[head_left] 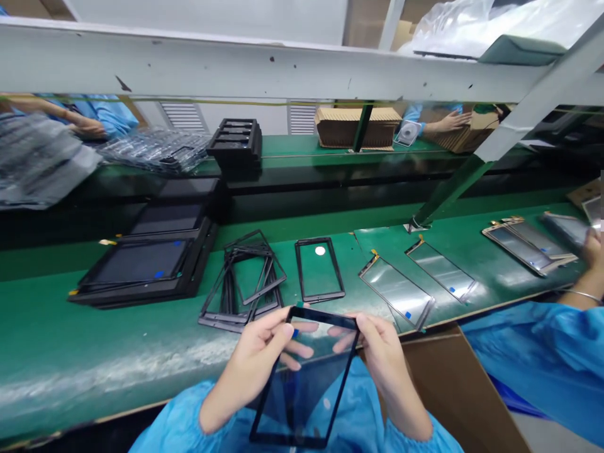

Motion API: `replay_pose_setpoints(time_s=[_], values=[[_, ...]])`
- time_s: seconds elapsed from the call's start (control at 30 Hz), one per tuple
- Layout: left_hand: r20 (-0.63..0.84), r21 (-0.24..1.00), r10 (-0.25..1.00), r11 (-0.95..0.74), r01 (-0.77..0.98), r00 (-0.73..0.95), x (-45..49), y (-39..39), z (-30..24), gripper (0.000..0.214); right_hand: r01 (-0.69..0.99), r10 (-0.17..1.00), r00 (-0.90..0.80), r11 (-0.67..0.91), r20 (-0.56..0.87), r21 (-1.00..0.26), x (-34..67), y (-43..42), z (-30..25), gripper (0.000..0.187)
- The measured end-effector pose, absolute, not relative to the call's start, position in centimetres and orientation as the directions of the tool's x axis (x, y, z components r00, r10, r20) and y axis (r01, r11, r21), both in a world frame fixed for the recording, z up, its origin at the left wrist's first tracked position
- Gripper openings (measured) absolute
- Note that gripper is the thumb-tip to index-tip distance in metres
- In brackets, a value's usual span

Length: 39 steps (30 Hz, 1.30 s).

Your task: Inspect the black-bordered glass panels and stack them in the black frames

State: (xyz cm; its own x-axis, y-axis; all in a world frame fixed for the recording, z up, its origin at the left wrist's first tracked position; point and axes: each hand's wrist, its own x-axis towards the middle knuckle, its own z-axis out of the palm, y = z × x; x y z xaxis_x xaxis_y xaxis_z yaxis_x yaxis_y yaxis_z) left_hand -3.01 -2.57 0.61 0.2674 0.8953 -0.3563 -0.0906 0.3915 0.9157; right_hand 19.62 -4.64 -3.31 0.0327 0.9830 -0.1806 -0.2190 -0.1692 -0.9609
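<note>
Two hands lift one black-framed glass panel [302,384] over the near edge of the green bench [117,352]: the left hand [250,362] and right hand [387,358] pinch its long sides, each grip closed on the frame. Farther along the bench lie a loose pile of thin black frames [240,283], a single frame [330,270] and glossy glass panels [396,292] with gold tabs. Stacked black trays [141,270] hold dark glass, and a cardboard box [453,390] stands below the bench.
</note>
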Motion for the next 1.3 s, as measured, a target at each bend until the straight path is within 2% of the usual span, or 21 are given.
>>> replay_pose_setpoints(time_s=[0.1, 0.33, 0.43, 0.5, 0.57, 0.6, 0.67, 0.73, 0.77, 0.83, 0.93, 1.2, 1.3], values=[[-0.367, 0.909, 0.890, 0.404, -0.100, 0.270, -3.1, -2.8, 0.5, 0.067, -0.169, 0.986, 0.047, -0.148, -0.158, -0.974, 19.2, -4.8, -2.2, 0.056], [-0.354, 0.925, 0.903, 0.376, -0.051, 0.242, -3.9, -3.3, -1.0, 0.058, -0.170, 0.993, 0.094, -0.060, -0.077, -0.984, 19.2, -5.2, -1.9, 0.051], [-0.196, 0.974, 0.948, 0.159, 0.162, 0.251, -4.2, -2.8, -0.1, 0.044, -0.091, 0.998, 0.053, -0.023, -0.028, -0.996, 18.5, -5.3, -2.0, 0.043], [-0.091, 0.945, 0.923, -0.039, 0.324, 0.375, -4.2, -2.4, 0.6, 0.054, -0.025, 1.000, 0.000, 0.000, 0.000, -1.000, 17.6, -5.1, -2.0, 0.029], [-0.120, 0.911, 0.845, -0.115, 0.396, 0.521, -4.1, -2.1, 1.1, 0.061, -0.043, 1.000, -0.016, 0.017, 0.018, -0.999, 17.0, -4.9, -2.0, 0.015], [-0.167, 0.913, 0.815, -0.085, 0.400, 0.555, -4.0, -2.1, 1.1, 0.058, -0.075, 1.000, 0.006, 0.028, 0.028, -0.997, 17.1, -4.8, -2.1, 0.015], [-0.252, 0.937, 0.817, 0.072, 0.341, 0.519, -4.2, -2.1, 0.9, 0.048, -0.075, 0.987, 0.144, 0.082, 0.071, -0.994, 18.2, -4.7, -2.5, 0.023], [-0.295, 0.951, 0.868, 0.228, 0.207, 0.399, -4.7, -2.2, 0.3, 0.041, 0.022, 0.942, 0.313, 0.118, 0.119, -0.993, 20.0, -4.9, -3.1, 0.032], [-0.298, 0.954, 0.891, 0.267, 0.136, 0.343, -5.0, -2.2, -0.1, 0.040, 0.039, 0.933, 0.346, 0.095, 0.102, -0.995, 20.9, -5.1, -3.5, 0.034], [-0.276, 0.961, 0.926, 0.276, 0.039, 0.259, -5.6, -2.2, -0.8, 0.041, -0.021, 0.953, 0.303, 0.010, 0.003, -1.000, 22.1, -5.7, -4.3, 0.040], [-0.243, 0.968, 0.950, 0.251, -0.015, 0.198, -5.9, -2.3, -1.6, 0.045, -0.169, 0.973, 0.206, -0.073, -0.107, -0.983, 21.9, -6.5, -5.0, 0.044], [-0.258, 0.962, 0.946, 0.271, -0.043, 0.195, -6.1, -1.9, -1.2, 0.047, -0.264, 0.940, 0.283, -0.116, -0.192, -0.957, 20.0, -7.0, -4.5, 0.036], [-0.212, 0.956, 0.954, 0.247, -0.158, 0.210, -6.2, -2.1, -1.2, 0.052, -0.297, 0.915, 0.328, -0.136, -0.235, -0.945, 20.3, -6.9, -5.3, 0.039]])
